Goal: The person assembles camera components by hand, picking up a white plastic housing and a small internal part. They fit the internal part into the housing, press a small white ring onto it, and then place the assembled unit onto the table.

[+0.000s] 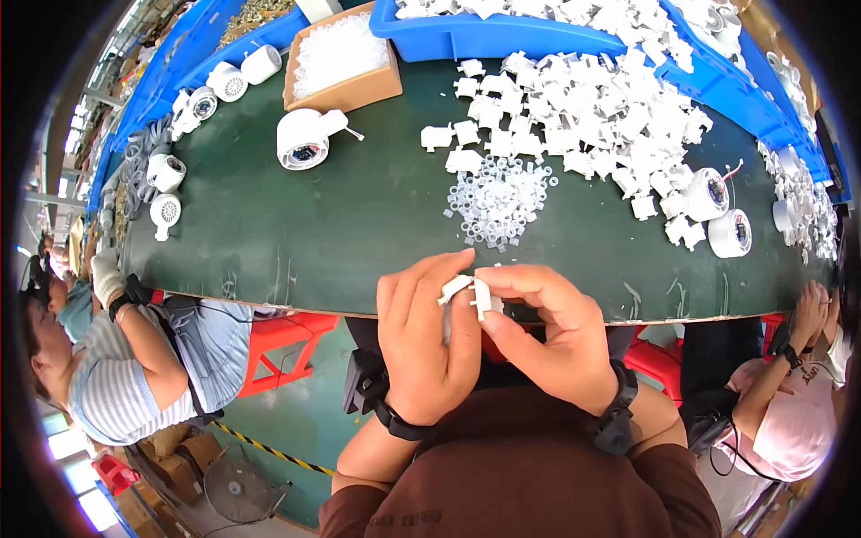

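Note:
Close together at the table's near edge, my two hands each pinch a small white plastic part. In my left hand (pixel 426 332) the fingers close round one white plastic piece (pixel 456 288), partly hidden by them. Thumb and forefinger of my right hand (pixel 560 336) grip another white plastic piece (pixel 484 298), its narrow side turned toward me. Hardly any gap separates the two pieces; whether they touch, I cannot tell. Just beyond my fingertips lies a heap of small translucent rings (pixel 500 199). Behind it spreads a big pile of white plastic brackets (pixel 592 117).
A cardboard box (pixel 359 90) of clear plastic bits and blue bins (pixel 511 40) line the far side. Round white housings (pixel 303 143) stand on the green table (pixel 350 224), others at both ends. Co-workers sit left (pixel 134 359) and right (pixel 780 403), near red stools (pixel 287 345).

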`<state>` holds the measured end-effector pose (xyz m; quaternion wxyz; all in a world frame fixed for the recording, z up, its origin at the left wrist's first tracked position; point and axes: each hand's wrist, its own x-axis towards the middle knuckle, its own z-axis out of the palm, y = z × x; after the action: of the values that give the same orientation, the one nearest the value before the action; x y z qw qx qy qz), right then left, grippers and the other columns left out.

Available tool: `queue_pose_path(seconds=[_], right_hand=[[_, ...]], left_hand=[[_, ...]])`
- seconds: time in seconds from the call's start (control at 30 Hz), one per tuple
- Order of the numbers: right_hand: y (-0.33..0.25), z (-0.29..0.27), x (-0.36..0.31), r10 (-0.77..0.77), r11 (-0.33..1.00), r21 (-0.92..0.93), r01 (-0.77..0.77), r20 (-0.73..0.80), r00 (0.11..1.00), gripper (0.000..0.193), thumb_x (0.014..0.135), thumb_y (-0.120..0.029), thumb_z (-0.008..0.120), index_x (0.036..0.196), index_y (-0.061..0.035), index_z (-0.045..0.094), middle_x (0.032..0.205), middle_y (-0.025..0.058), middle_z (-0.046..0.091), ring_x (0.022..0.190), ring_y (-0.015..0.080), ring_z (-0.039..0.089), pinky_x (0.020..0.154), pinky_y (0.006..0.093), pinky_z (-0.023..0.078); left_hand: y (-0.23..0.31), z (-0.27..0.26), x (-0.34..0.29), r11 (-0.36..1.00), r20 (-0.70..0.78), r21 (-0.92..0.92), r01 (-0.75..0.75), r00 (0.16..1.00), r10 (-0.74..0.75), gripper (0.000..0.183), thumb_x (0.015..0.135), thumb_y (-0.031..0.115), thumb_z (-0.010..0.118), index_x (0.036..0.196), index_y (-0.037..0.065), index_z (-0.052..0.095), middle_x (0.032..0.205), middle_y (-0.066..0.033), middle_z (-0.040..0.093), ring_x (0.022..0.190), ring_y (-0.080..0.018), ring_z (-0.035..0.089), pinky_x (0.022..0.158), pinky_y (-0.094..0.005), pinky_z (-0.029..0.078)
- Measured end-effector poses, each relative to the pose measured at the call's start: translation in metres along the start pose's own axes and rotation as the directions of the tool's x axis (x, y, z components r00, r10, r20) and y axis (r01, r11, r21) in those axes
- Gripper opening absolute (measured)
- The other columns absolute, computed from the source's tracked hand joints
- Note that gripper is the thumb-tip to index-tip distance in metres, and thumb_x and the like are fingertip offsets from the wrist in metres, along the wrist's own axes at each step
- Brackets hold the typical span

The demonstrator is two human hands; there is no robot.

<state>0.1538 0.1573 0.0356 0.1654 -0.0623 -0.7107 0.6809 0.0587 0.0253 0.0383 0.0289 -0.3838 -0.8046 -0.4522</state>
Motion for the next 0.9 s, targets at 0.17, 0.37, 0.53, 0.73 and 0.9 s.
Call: queue_pose_path(seconds=[0.17, 0.37, 0.53, 0.73, 0.9], right_hand=[[0.006, 0.01, -0.002, 0.05, 0.99, 0.137, -0.037, -0.095, 0.994, 0.038, 0.092, 0.011, 0.066, 0.128, -0.0005, 0.06, 0.12, 0.0081, 0.068, 0.113, 0.0139, 0.065, 0.097, 0.0283, 0.051], [0.005, 0.005, -0.001, 0.025, 0.999, 0.049, -0.022, -0.052, 0.998, 0.039, 0.09, 0.012, 0.067, 0.127, -0.0012, 0.061, 0.118, 0.0081, 0.067, 0.113, 0.0144, 0.065, 0.096, 0.0292, 0.052], [0.004, 0.012, 0.0, 0.052, 0.993, 0.114, -0.042, -0.089, 0.995, 0.039, 0.09, 0.012, 0.07, 0.125, -0.0009, 0.061, 0.115, 0.0074, 0.066, 0.11, 0.0147, 0.065, 0.096, 0.0299, 0.051], [0.015, 0.028, -0.004, -0.117, 0.993, -0.061, 0.105, -0.247, 0.962, 0.035, 0.086, 0.007, 0.075, 0.118, 0.0005, 0.063, 0.108, 0.008, 0.065, 0.099, 0.0142, 0.063, 0.087, 0.0287, 0.051], [0.024, 0.04, -0.002, -0.136, 0.99, -0.019, 0.137, -0.343, 0.93, 0.032, 0.085, 0.002, 0.077, 0.114, 0.0005, 0.065, 0.102, 0.0083, 0.065, 0.089, 0.0182, 0.061, 0.08, 0.0304, 0.05]], left_hand=[[-0.006, 0.002, -0.003, 0.999, -0.011, 0.022, -0.046, 0.999, 0.046, 0.035, 0.092, 0.005, 0.054, 0.125, -0.001, 0.065, 0.115, -0.017, 0.067, 0.097, -0.0334, 0.057, 0.088, -0.0424, 0.046], [-0.006, 0.004, -0.004, 0.999, -0.026, 0.027, -0.043, 0.999, 0.044, 0.035, 0.094, 0.009, 0.049, 0.123, -0.001, 0.065, 0.114, -0.0178, 0.067, 0.097, -0.0346, 0.056, 0.089, -0.0434, 0.046], [-0.009, 0.005, -0.004, 0.999, -0.024, 0.016, -0.031, 0.999, 0.031, 0.036, 0.095, 0.014, 0.047, 0.121, -0.001, 0.066, 0.112, -0.0176, 0.067, 0.097, -0.0349, 0.057, 0.088, -0.0436, 0.046], [-0.008, 0.011, -0.008, 0.998, -0.079, 0.016, -0.063, 0.995, 0.064, 0.044, 0.098, 0.029, 0.04, 0.116, -0.002, 0.066, 0.112, -0.0167, 0.068, 0.097, -0.0341, 0.058, 0.088, -0.0424, 0.044], [-0.008, 0.013, -0.007, 0.999, -0.089, 0.032, -0.041, 0.995, 0.044, 0.052, 0.1, 0.036, 0.031, 0.11, -0.001, 0.066, 0.108, -0.0168, 0.068, 0.094, -0.034, 0.056, 0.088, -0.0423, 0.041]])
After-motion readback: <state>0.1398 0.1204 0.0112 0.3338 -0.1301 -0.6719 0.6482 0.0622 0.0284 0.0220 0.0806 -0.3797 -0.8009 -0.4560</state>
